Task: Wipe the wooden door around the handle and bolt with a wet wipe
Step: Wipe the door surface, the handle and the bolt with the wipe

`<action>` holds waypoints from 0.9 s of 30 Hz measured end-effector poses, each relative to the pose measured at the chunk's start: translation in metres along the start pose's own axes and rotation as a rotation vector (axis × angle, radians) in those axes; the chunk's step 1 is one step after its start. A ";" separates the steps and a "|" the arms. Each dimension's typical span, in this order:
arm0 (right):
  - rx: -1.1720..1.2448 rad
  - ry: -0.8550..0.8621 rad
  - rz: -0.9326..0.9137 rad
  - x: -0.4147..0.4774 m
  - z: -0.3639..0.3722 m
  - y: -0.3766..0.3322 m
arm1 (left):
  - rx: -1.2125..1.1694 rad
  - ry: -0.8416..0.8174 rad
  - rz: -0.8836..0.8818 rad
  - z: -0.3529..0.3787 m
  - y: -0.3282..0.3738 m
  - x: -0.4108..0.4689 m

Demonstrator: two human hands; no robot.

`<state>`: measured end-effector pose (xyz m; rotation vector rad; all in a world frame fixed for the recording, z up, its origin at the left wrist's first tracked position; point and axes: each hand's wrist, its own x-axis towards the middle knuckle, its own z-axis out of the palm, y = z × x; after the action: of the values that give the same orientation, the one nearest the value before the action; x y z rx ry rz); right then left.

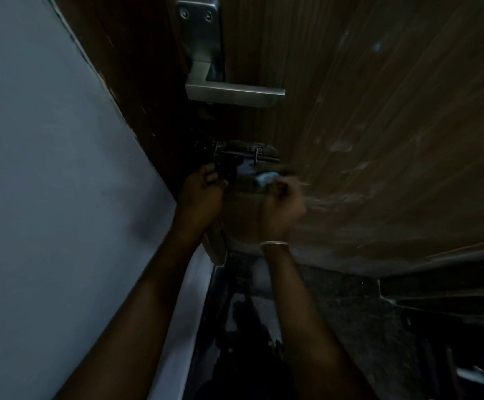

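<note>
The brown wooden door (364, 125) fills the upper right. A silver lever handle (232, 93) on a metal plate sits near the top. Below it is a dark sliding bolt (243, 155). My right hand (282, 209), blurred by motion, presses a pale wet wipe (266, 178) against the wood just under the bolt. My left hand (203, 194) grips the dark bolt end at the door's edge, its fingers closed around it. A thin bangle (274, 243) circles my right wrist.
A pale grey wall (47, 183) takes up the left side. The dark speckled floor (350, 313) lies below the door. Pale smears and scuffs mark the wood to the right of my hands. The scene is dim.
</note>
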<state>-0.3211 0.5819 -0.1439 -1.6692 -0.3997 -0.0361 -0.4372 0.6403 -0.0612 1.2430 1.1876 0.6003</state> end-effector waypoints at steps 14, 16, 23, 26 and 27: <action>0.071 0.203 0.214 0.010 -0.009 0.015 | 0.002 -0.013 0.010 -0.002 0.002 -0.002; 0.001 -0.001 0.143 -0.016 0.022 0.000 | -0.001 -0.006 0.019 -0.001 0.004 -0.002; 0.121 0.075 0.210 0.019 -0.020 -0.009 | -0.035 -0.023 -0.010 -0.004 0.006 -0.003; 0.166 0.211 0.167 0.050 -0.054 -0.035 | -0.029 -0.022 -0.023 -0.002 0.006 -0.002; 0.168 0.221 0.092 0.057 -0.058 -0.049 | -0.030 -0.019 -0.021 -0.002 0.006 -0.002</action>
<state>-0.2692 0.5439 -0.0746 -1.4969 -0.1539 -0.1146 -0.4382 0.6411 -0.0545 1.2071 1.1710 0.5872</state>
